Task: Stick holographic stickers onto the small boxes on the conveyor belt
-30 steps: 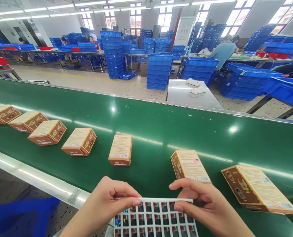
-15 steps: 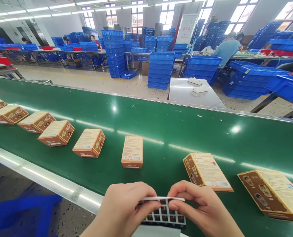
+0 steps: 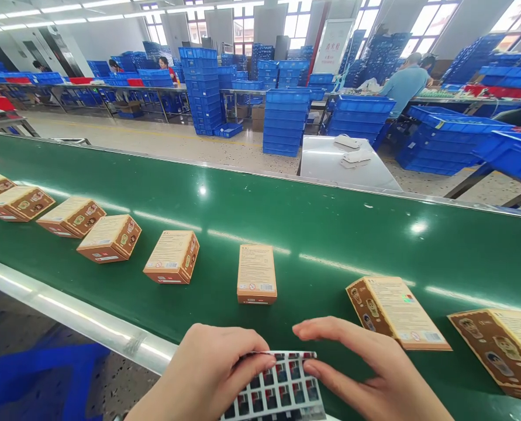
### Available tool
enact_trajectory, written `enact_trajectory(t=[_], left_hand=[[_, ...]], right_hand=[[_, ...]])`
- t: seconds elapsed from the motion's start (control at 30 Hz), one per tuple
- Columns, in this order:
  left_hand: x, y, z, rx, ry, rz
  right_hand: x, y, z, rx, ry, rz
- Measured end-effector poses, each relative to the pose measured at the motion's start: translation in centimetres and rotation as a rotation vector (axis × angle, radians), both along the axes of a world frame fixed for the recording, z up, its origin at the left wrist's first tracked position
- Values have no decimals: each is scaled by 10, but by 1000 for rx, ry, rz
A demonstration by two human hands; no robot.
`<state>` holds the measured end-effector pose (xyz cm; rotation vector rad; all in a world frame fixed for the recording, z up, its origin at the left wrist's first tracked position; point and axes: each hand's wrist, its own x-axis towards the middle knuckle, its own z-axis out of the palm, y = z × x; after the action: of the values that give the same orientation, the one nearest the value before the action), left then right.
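At the bottom middle, my left hand [image 3: 218,365] pinches the top edge of a sheet with a white grid and rows of small dark-and-red rectangles [image 3: 282,386]; it looks like a sticker sheet. Its lower part runs out of view. My right hand [image 3: 361,368] is at the sheet's right edge, index finger and thumb spread apart. The thumb tip is close to the sheet's upper right corner; whether it touches I cannot tell. Beyond my hands, a brown and cream printed box [image 3: 256,275] lies on the green conveyor belt [image 3: 168,175].
More such boxes sit along the belt, among them one [image 3: 396,310] just beyond my right hand and another [image 3: 172,257] at left. A metal rail [image 3: 89,324] edges the belt. Across the aisle stand stacked blue crates [image 3: 286,123], a metal table [image 3: 343,169] and a person [image 3: 403,85].
The boxes have shifted right along the belt. My right fingers have opened off the sheet's top edge, and more of the sheet's grid faces me. My left hand keeps its pinch.
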<state>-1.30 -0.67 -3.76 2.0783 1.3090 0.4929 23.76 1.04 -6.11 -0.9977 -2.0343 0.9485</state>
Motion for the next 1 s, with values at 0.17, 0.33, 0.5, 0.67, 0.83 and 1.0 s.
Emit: enact_trajectory(t=[0.17,0.33,0.5,0.67,0.83,1.0], left_hand=[[1,2,-1,26,82,12],[4,3,-1,33,108,-10],[2,4,0,-34,119,58],[3,9,-11,74,39,-28],[24,17,-37,139,97,-251],[38,22,-46,144,120,-267]], right_hand=[[1,2,10,529,-278,42],[-3,3,10,653,-395,44],[1,1,9,513,-286,66],[5,28,-2,-118,93,-199],[-4,65,-35,-576,485,-495],[-7,69,-49,-627,540,-540]])
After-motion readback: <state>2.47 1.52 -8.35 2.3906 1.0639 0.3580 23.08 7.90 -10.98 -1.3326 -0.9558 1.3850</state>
